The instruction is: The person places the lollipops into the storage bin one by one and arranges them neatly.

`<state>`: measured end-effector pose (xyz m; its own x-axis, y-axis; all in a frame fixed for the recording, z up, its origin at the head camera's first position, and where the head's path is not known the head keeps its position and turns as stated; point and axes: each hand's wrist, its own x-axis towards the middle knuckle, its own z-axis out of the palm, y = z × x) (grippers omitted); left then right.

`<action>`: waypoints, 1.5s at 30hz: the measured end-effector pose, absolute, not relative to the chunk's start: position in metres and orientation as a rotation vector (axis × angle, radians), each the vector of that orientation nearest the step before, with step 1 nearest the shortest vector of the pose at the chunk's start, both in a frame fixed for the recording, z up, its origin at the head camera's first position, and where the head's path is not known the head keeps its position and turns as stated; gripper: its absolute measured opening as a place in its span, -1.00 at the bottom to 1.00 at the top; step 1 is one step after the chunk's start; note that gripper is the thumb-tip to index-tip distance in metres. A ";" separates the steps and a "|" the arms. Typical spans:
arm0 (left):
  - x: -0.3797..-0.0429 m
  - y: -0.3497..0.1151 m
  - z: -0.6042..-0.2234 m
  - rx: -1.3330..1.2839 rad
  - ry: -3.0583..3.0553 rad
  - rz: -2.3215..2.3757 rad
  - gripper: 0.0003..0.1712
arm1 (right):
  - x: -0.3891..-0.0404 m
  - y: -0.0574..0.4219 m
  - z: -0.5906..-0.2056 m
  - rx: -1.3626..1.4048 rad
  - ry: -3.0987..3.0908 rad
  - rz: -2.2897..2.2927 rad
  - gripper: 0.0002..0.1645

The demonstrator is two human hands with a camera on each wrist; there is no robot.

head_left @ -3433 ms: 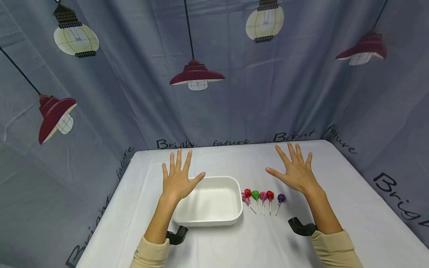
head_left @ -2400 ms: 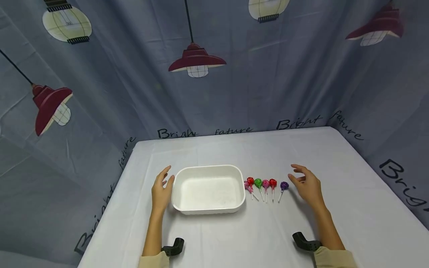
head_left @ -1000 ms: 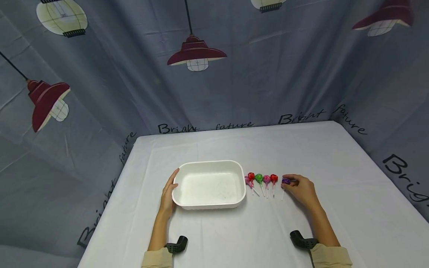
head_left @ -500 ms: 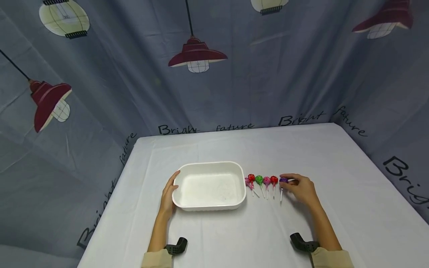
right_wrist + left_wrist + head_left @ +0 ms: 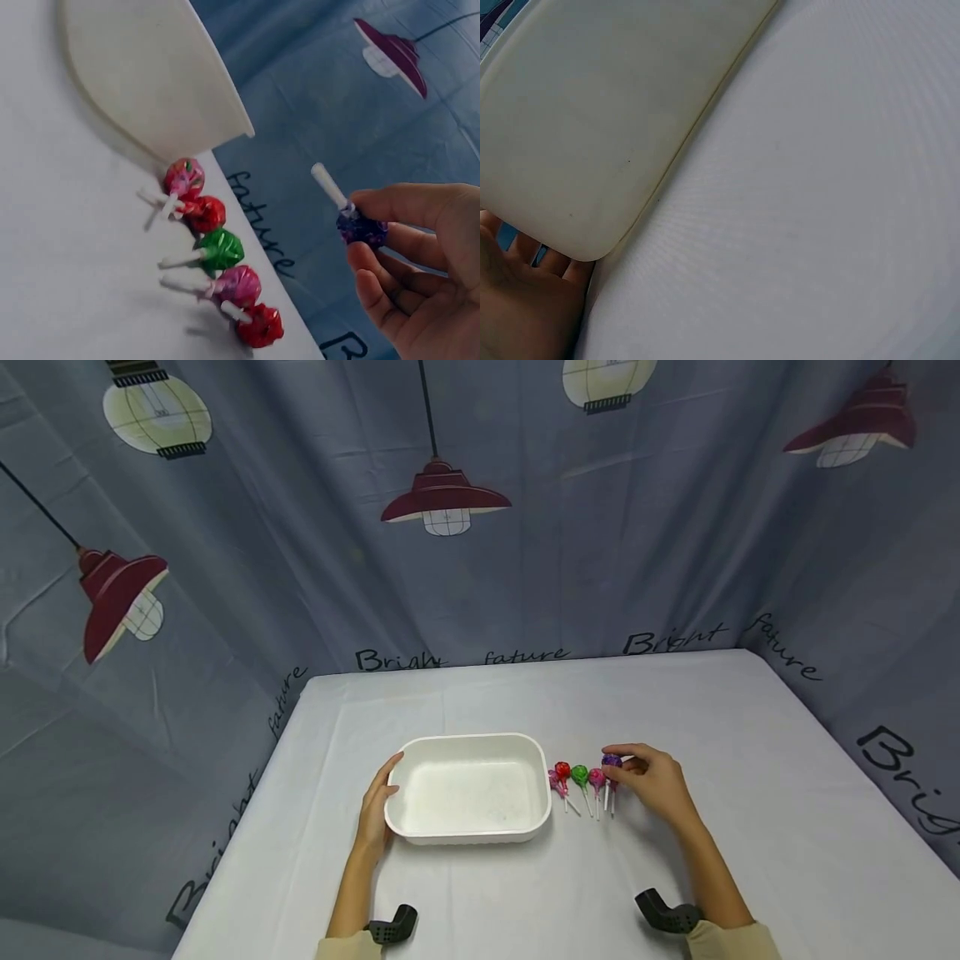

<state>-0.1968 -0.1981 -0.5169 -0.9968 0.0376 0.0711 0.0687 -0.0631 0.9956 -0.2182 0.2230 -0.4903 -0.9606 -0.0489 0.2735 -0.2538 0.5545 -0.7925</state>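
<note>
A white rectangular tray [image 5: 468, 839] stands on the table, its inside bare. My left hand [image 5: 372, 814] holds its left end, thumb and a fingertip at the rim; in the left wrist view the other fingertips are hidden behind the tray's wall. My right hand [image 5: 656, 783] pinches a purple-wrapped lollipop [image 5: 361, 227] by its head between thumb and fingers, white stick sticking out. It is raised above the row. Beneath and left of it lie a red lollipop [image 5: 260, 325], a pink lollipop [image 5: 238, 286], a green lollipop [image 5: 222, 249], another red lollipop [image 5: 205, 214] and another pink lollipop [image 5: 184, 178].
A white cloth covers the table [image 5: 525, 902]. The lollipop row runs from the tray's right wall toward my right hand. A grey-blue curtain [image 5: 315, 568] printed with lamps and lettering hangs behind and at both sides. Each wrist wears a black camera mount [image 5: 667, 914].
From hovering open, my left hand has come onto the tray's left end. The right hand has pinched the purple lollipop, lifted it and moved left over the nearest red lollipop.
</note>
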 end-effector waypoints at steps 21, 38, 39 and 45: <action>-0.196 -0.198 -0.509 -0.110 -2.139 -2.286 -0.38 | -0.245 0.151 -0.445 0.426 -2.323 1.553 -0.59; -0.203 -0.203 -0.534 -0.116 -2.130 -2.230 -0.38 | -0.255 0.079 -0.434 0.447 -2.401 1.775 -0.62; -0.203 -0.203 -0.534 -0.117 -2.131 -2.232 -0.37 | -0.256 0.074 -0.435 0.459 -2.392 1.799 -0.62; -0.204 -0.201 -0.532 -0.119 -2.134 -2.238 -0.39 | -0.260 0.048 -0.440 0.532 -2.390 1.889 -0.64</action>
